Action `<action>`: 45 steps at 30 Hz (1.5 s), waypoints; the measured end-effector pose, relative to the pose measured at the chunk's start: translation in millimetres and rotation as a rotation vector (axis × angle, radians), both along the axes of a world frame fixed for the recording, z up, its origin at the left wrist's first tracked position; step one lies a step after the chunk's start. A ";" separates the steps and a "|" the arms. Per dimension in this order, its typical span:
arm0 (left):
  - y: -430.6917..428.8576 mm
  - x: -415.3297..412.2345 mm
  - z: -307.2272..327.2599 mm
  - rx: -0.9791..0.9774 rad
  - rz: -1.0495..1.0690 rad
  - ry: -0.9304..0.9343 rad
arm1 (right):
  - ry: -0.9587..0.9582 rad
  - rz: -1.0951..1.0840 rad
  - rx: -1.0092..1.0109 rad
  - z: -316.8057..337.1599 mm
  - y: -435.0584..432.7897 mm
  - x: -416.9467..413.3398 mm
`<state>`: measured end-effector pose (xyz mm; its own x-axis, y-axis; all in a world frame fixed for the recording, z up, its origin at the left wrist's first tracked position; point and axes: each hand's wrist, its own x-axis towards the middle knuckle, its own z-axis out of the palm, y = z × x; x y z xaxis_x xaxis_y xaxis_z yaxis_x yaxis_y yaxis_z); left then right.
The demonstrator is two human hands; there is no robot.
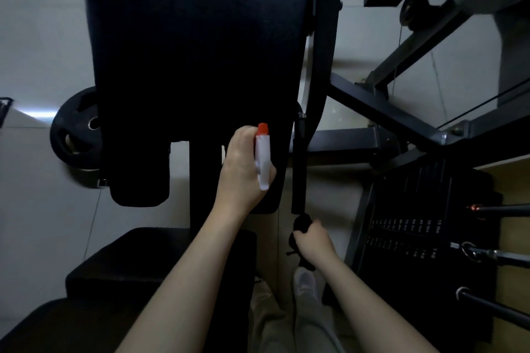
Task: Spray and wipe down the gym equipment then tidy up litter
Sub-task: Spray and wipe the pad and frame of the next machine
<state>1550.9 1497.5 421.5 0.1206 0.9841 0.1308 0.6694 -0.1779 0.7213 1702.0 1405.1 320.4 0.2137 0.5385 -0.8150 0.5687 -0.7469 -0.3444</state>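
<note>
Spray bottle (263,157): white trigger head, red nozzle, sitting over the lower right corner of the black back pad (195,51). The nozzle points up the pad face. Only the head shows, the bottle body is hidden behind my hand.

Left hand (243,169): fingers curled round the bottle neck, thumb side toward me, firm hold. Can't tell whether the trigger is pulled.

Right hand (314,241): below and right of the back pad's lower right corner, clenched round a bunched black cloth (301,226). The cloth sits at the lower end of a black foam-sleeved bar (298,169) that runs along the pad's right edge (contact between cloth and bar: can't tell, too dark).

Further out, all referenced to the back pad:
- Seat pad (143,261), black, directly below it, under my left forearm.
- Weight plate (74,135), black, at its left edge, partly tucked behind it.
- Grey steel frame (372,112) off its right side, beams crossing diagonally.
- Weight stack (415,226) well to the lower right, white number labels on the plates, too small to read reliably.
- One light shoe (305,281) below it, just under my right wrist.
- Pale tiled floor (37,37) round its left and top sides.
</note>
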 end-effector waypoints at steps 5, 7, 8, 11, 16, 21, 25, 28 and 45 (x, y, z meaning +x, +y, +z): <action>-13.8 0.9 5.5 -0.029 0.055 0.119 | 0.003 -0.058 -0.004 15.9 -13.2 16.7; -17.2 0.7 9.2 -0.057 0.094 0.146 | 0.037 -0.068 -0.010 23.0 -16.4 26.3; -18.9 -0.2 12.6 -0.082 0.121 0.133 | 0.049 -0.075 -0.008 28.2 -18.1 30.9; -27.0 -7.3 28.4 -0.197 0.214 0.061 | 0.059 -0.101 0.038 51.9 -19.8 43.2; -59.1 -18.4 54.8 -0.299 0.170 0.018 | 0.142 -0.201 0.069 93.6 -17.1 46.0; -77.0 -24.5 101.3 -0.250 0.162 -0.023 | 0.235 -0.259 0.044 132.1 -10.9 34.3; -86.1 -35.0 143.0 -0.258 0.169 -0.131 | 0.314 -0.290 0.116 164.7 -7.7 18.0; -97.7 -40.0 172.7 -0.268 0.149 -0.159 | 0.393 -0.393 0.191 196.6 -3.0 3.8; -149.5 -67.8 280.5 -0.118 0.367 -0.216 | 0.724 -0.513 0.202 315.2 -22.8 -57.0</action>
